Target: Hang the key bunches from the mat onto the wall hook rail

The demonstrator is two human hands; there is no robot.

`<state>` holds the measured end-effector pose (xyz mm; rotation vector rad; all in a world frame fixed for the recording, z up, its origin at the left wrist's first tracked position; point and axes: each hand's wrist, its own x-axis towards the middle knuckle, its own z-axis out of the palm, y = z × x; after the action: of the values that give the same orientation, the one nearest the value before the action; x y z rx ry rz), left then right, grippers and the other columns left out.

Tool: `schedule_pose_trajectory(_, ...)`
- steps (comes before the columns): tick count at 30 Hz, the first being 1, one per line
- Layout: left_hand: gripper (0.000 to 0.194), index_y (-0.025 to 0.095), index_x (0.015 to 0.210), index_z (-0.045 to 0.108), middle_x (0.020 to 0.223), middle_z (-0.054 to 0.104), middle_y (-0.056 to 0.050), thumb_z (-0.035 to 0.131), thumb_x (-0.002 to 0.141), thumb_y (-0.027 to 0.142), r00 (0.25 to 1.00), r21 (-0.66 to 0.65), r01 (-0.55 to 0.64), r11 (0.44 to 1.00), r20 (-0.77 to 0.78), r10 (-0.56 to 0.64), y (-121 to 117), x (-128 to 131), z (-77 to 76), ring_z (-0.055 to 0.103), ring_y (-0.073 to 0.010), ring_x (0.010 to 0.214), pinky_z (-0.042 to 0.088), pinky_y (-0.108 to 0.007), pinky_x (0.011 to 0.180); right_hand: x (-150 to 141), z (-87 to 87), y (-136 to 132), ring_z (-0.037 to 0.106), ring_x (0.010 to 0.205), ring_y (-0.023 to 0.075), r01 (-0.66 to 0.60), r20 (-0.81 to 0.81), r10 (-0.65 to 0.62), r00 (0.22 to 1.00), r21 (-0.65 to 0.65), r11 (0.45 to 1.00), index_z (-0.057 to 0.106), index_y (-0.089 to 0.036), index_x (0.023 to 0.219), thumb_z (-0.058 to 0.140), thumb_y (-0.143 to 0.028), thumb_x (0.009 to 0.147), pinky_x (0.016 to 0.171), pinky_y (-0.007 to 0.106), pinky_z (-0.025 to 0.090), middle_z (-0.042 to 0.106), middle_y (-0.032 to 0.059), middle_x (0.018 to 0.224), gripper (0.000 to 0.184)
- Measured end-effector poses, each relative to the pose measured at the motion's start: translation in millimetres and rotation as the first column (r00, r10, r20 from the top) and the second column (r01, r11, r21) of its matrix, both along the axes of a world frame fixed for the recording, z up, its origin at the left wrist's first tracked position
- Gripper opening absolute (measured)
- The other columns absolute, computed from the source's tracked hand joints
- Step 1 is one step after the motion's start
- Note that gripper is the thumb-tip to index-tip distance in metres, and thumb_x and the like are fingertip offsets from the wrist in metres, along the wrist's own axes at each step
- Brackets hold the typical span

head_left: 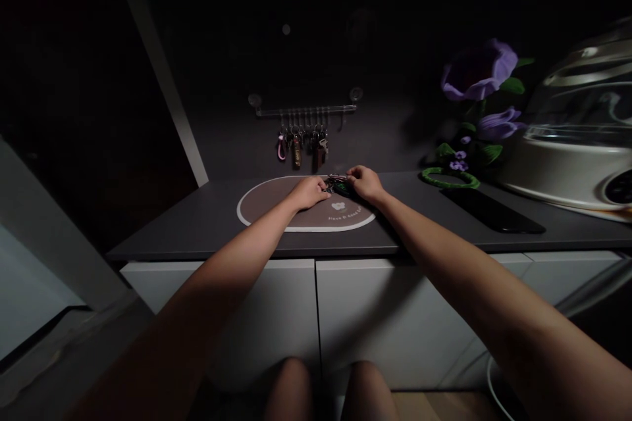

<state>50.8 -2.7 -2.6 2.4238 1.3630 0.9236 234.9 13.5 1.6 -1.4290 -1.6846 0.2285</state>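
Over the back of an oval brown mat (269, 207) with a white edge, both my hands meet at a small bunch of keys (338, 180). It looks metallic, with something green and dark hanging from it; the details are too small to make out. My left hand (310, 193) pinches the bunch from the left, fingers closed. On its other side my right hand (364, 181) is closed too, with thumb and fingertips on the metal part. Behind them, several key rings (297, 148) hang from a clear hook rail (306, 110) on the wall.
A black phone (494, 210) lies on the dark counter (182, 227) to the right. Purple artificial flowers (478, 75) with a green ring base (449, 177) stand behind it. A large white appliance (573, 145) with a clear lid fills the far right. White cabinet doors (276, 316) are below.
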Motion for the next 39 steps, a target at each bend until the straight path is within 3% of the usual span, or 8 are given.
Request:
schedule_pose_trajectory(5, 0.014, 0.015, 0.075, 0.064, 0.071, 0.058, -0.004, 0.054, 0.074, 0.026, 0.986, 0.114, -0.029, 0.993, -0.158, 0.047, -2.3, -4.5, 4.4, 0.050, -0.0146, 0.069, 0.036, -0.024, 0.066, -0.2, -0.8, 1.1, 0.056, 0.071, 0.0115, -0.019, 0.005, 0.019, 1.000, 0.005, 1.000, 0.063, -0.014, 0.083, 0.054, -0.016, 0.071, 0.070, 0.023, 0.041, 0.065, 0.0041, 0.081, 0.014)
schedule_pose_trajectory(8, 0.016, 0.015, 0.076, 0.064, 0.077, 0.057, -0.007, 0.052, 0.077, 0.025, 0.980, 0.168, -0.098, 0.981, -0.155, 0.124, -2.2, -7.1, 6.3, 0.051, -0.0167, 0.078, 0.037, -0.025, 0.073, -0.3, -0.6, 1.1, 0.056, 0.071, 0.0113, -0.030, 0.001, 0.030, 1.000, 0.007, 1.000, 0.063, -0.015, 0.082, 0.054, -0.016, 0.071, 0.070, 0.022, 0.041, 0.065, 0.0036, 0.080, 0.014)
schedule_pose_trajectory(15, 0.013, 0.014, 0.078, 0.062, 0.084, 0.053, -0.007, 0.050, 0.078, 0.020, 0.974, 0.196, -0.225, 0.954, 0.061, 0.218, 3.2, -14.1, 7.5, 0.051, -0.0180, 0.086, 0.038, -0.029, 0.082, -4.2, 2.5, -3.5, 0.056, 0.071, 0.0114, -0.059, -0.003, 0.059, 0.998, -0.005, 0.998, 0.063, -0.015, 0.082, 0.053, -0.015, 0.072, 0.069, 0.022, 0.040, 0.066, 0.0036, 0.081, 0.014)
schedule_pose_trajectory(20, 0.008, 0.014, 0.076, 0.057, 0.078, 0.054, -0.004, 0.050, 0.077, 0.018, 0.935, 0.085, -0.207, 0.975, 0.310, 0.172, 5.8, -13.2, 9.9, 0.051, -0.0149, 0.083, 0.039, -0.028, 0.083, -7.6, 4.2, -7.4, 0.055, 0.069, 0.0109, -0.097, 0.020, 0.096, 0.995, 0.015, 0.995, 0.063, -0.015, 0.080, 0.054, -0.016, 0.071, 0.069, 0.022, 0.040, 0.065, 0.0026, 0.077, 0.013)
schedule_pose_trajectory(23, 0.007, 0.014, 0.079, 0.052, 0.071, 0.053, 0.000, 0.048, 0.080, 0.020, 0.828, -0.089, -0.104, 0.991, 0.544, 0.136, 8.8, -11.1, 10.2, 0.053, -0.0113, 0.072, 0.044, -0.027, 0.075, -10.1, 5.3, -9.9, 0.055, 0.069, 0.0107, -0.128, 0.028, 0.128, 0.991, 0.012, 0.992, 0.063, -0.015, 0.081, 0.053, -0.016, 0.072, 0.068, 0.022, 0.040, 0.065, 0.0023, 0.078, 0.014)
schedule_pose_trajectory(26, 0.005, 0.015, 0.081, 0.047, 0.070, 0.053, 0.002, 0.045, 0.082, 0.020, 0.647, -0.209, 0.072, 0.975, 0.754, 0.114, 10.6, -9.5, 11.3, 0.055, -0.0078, 0.067, 0.046, -0.025, 0.073, -12.4, 5.6, -11.4, 0.055, 0.069, 0.0109, -0.159, 0.037, 0.158, 0.987, 0.015, 0.987, 0.063, -0.015, 0.081, 0.052, -0.017, 0.073, 0.068, 0.022, 0.040, 0.065, 0.0024, 0.078, 0.014)
schedule_pose_trajectory(30, 0.009, 0.018, 0.085, 0.041, 0.071, 0.058, 0.000, 0.044, 0.085, 0.026, 0.482, -0.276, 0.278, 0.920, 0.869, 0.115, 6.5, -9.1, 15.9, 0.061, -0.0095, 0.069, 0.047, -0.031, 0.077, -14.3, 4.1, -11.1, 0.055, 0.068, 0.0109, -0.209, 0.044, 0.207, 0.977, 0.053, 0.976, 0.062, -0.015, 0.083, 0.051, -0.020, 0.074, 0.067, 0.022, 0.040, 0.065, 0.0023, 0.077, 0.015)
schedule_pose_trajectory(39, 0.014, 0.020, 0.085, 0.039, 0.084, 0.062, -0.005, 0.049, 0.083, 0.029, 0.193, -0.176, 0.512, 0.841, 0.977, 0.086, -1.1, -12.1, 24.0, 0.062, -0.0215, 0.092, 0.045, -0.044, 0.084, -16.3, 5.2, -14.8, 0.054, 0.068, 0.0123, -0.289, 0.035, 0.287, 0.957, 0.115, 0.950, 0.061, -0.015, 0.090, 0.050, -0.028, 0.076, 0.069, 0.027, 0.042, 0.064, 0.0039, 0.078, 0.021)
